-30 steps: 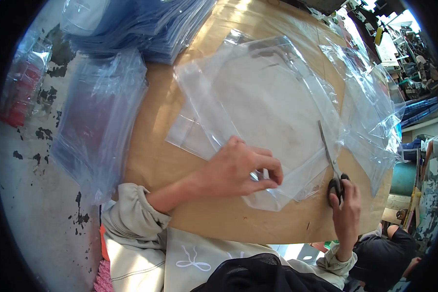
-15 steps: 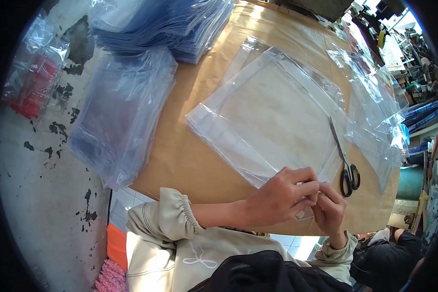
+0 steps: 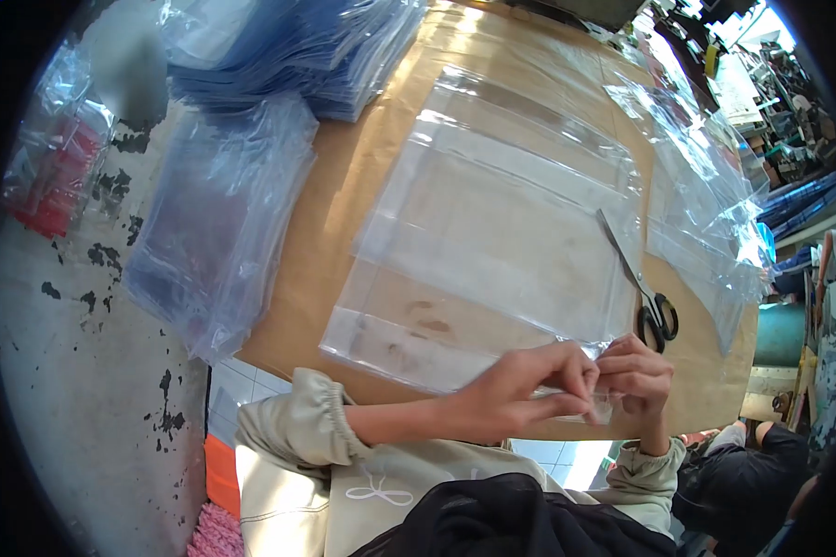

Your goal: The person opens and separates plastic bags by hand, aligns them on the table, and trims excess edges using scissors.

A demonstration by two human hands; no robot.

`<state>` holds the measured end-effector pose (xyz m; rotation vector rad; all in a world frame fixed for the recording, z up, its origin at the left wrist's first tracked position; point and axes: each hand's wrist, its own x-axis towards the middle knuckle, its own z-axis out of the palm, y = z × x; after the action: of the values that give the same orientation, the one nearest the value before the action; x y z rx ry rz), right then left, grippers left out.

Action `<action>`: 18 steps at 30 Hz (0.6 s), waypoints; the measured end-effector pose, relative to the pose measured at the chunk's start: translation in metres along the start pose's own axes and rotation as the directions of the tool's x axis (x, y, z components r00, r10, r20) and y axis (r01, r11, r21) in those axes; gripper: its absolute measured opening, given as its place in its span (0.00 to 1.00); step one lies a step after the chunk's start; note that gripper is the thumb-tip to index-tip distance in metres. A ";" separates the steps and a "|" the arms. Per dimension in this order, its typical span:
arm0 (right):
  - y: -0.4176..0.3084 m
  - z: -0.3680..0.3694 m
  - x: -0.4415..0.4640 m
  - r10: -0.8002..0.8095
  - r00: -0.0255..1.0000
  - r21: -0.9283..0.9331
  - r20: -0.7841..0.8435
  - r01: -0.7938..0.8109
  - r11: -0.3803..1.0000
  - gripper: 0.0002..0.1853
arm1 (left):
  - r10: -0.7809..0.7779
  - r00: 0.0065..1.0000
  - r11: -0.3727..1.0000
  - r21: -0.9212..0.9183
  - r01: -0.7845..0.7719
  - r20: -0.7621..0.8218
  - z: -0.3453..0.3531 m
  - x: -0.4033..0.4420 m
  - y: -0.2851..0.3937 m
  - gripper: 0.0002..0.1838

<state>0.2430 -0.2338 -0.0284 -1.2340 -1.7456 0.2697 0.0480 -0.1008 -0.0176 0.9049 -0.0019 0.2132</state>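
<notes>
Clear plastic sheets or bags (image 3: pixel 502 223) lie flat over the brown table covering. My left hand (image 3: pixel 529 385) pinches the near right corner of the top one, fingers closed. Right beside it, my right hand (image 3: pixel 636 376) has its fingers closed on the same corner. The two hands almost touch. Scissors (image 3: pixel 639 278) with black handles rest on the plastic just beyond my right hand, blades pointing away and slightly left. What exactly lies between the fingertips is too small to tell.
A thick stack of bluish plastic (image 3: pixel 288 56) sits at the back left, a smaller pile (image 3: pixel 223 223) before it. Crumpled clear plastic (image 3: pixel 706 204) lies at the right. A red packet (image 3: pixel 60 176) is far left. A person in black (image 3: pixel 743 483) is at the lower right.
The right hand has left the scissors and joined the left at the plastic's corner. The left hand has moved right. The top plastic has turned and shifted toward me.
</notes>
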 end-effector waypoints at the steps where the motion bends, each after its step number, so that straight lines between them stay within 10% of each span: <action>1: 0.002 -0.008 -0.004 0.046 0.999 0.026 -0.023 -0.045 0.999 0.06 | 0.060 0.998 0.996 0.072 -0.062 0.026 -0.004 -0.005 0.015 0.07; 3: 0.008 -0.026 -0.005 0.134 0.991 0.025 -0.018 -0.133 0.991 0.05 | 0.270 0.949 0.756 0.575 -0.312 0.160 -0.017 -0.018 0.044 0.05; 6: 0.016 -0.053 -0.005 0.240 0.969 -0.054 0.063 -0.237 0.970 0.09 | 0.156 0.962 0.128 0.961 -0.243 0.223 -0.029 -0.075 0.056 0.07; 12: 0.025 -0.072 -0.015 0.342 0.938 -0.275 0.057 -0.315 0.909 0.10 | 0.160 0.984 -0.573 0.819 0.029 0.077 -0.032 -0.188 0.058 0.07; 18: 0.035 -0.075 -0.031 0.400 0.910 -0.317 -0.108 -0.413 0.854 0.06 | 0.656 0.750 -0.691 0.328 0.644 -0.088 -0.065 -0.368 0.050 0.14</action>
<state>0.3253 -0.2670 -0.0285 -1.8510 -1.5198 0.1953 -0.3275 -0.0876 -0.0526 3.2391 1.5144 0.7108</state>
